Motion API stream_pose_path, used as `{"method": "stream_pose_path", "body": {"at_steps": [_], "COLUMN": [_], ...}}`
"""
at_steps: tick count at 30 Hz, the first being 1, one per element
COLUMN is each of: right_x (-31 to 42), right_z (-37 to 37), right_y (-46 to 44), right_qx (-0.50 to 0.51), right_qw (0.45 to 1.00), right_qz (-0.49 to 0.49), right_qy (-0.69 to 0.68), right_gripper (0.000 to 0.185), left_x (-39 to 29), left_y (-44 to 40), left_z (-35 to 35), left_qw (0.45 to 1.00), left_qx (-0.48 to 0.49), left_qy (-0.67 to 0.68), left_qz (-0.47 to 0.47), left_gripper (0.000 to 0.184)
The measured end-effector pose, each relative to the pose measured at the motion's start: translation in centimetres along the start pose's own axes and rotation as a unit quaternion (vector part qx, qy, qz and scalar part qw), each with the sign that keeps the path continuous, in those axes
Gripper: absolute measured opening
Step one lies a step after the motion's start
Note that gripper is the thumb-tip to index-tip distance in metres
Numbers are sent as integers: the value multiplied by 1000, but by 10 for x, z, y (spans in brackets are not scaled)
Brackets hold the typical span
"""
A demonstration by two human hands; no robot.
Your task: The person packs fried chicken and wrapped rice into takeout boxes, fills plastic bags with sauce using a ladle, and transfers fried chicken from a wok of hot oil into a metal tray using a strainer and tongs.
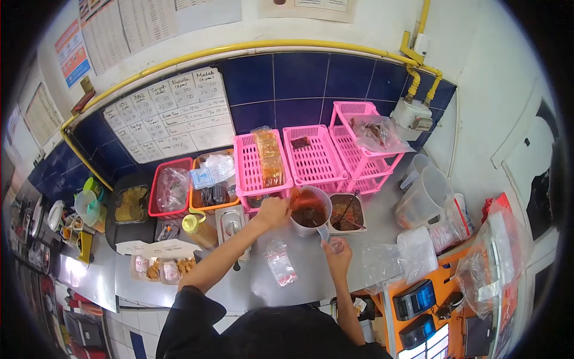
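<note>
A plastic jug (319,222) with dark brown sauce inside, its inner wall smeared reddish, stands on the steel counter. My left hand (275,213) is closed at the jug's left rim, fingers partly hidden against it. Just below the jug's handle (324,231), my right hand (338,254) is curled shut; something clear shows at its fingers, too small to name. A stack of small clear plastic bags (280,263) lies on the counter between my forearms. Right of the jug sits a steel pan of chunky sauce (347,218) with a utensil in it.
Pink baskets (311,158) stand behind, one holding sauce packets (269,158). To the left are a squeeze bottle (200,230), a lidded steel pan (231,222) and food boxes (161,263). At right stand clear measuring jugs (427,194) and plastic bags (382,263).
</note>
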State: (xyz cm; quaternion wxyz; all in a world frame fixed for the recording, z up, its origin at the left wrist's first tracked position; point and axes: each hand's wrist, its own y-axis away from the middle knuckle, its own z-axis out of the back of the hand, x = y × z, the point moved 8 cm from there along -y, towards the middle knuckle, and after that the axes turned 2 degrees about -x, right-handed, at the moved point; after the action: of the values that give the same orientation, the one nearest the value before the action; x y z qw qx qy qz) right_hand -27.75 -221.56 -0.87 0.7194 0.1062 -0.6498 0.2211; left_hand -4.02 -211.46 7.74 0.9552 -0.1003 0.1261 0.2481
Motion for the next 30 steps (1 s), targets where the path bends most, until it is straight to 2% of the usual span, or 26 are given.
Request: {"method": "stream_pose_path", "body": {"at_steps": [1,2,4,5,7,12,14,16,18,20,26,28,30], "right_x": [-9,-8,-14,-18,-26,-31,-10,28,37,40,37,29,25], "right_z": [-1,-5,-14,-16,-27,-32,-31,-20,-19,-19,-28,-32,-35], "right_y": [-8,-12,-17,-19,-25,-27,-24,-17,-12,-6,28,36,39], "right_qx": [-20,-12,17,25,99,98,87,69,90,109,107,124,124], "right_qw": [999,999,998,998,994,995,994,992,988,984,976,977,976], "right_qz": [19,25,-9,-7,-1,18,29,82,81,82,128,86,96], "right_qy": [20,23,-58,-55,54,-32,-60,62,90,116,136,151,150], "right_gripper": [30,30,32,32,22,20,20,21,22,23,26,29,30], "left_x": [-7,-7,-26,-29,-44,-40,-30,-28,-28,-15,9,18,30], "left_y": [-5,-12,-26,-32,-41,-41,-29,-12,6,20,71,83,91], "left_z": [2,-4,-17,-19,-37,-41,-36,-29,-28,-29,-26,-34,-40], "left_qw": [998,998,986,987,970,968,983,985,986,996,998,998,996], "left_qx": [-8,-13,-39,-42,17,-4,-4,-21,-39,-26,21,7,-12], "left_qy": [-63,-60,-125,-123,-188,-194,-148,-134,-114,-69,-2,31,61], "left_qz": [-11,-2,-101,-93,-151,-157,-108,-111,-113,-49,52,57,58], "left_gripper": [19,19,20,20,16,13,16,17,19,18,18,18,19]}}
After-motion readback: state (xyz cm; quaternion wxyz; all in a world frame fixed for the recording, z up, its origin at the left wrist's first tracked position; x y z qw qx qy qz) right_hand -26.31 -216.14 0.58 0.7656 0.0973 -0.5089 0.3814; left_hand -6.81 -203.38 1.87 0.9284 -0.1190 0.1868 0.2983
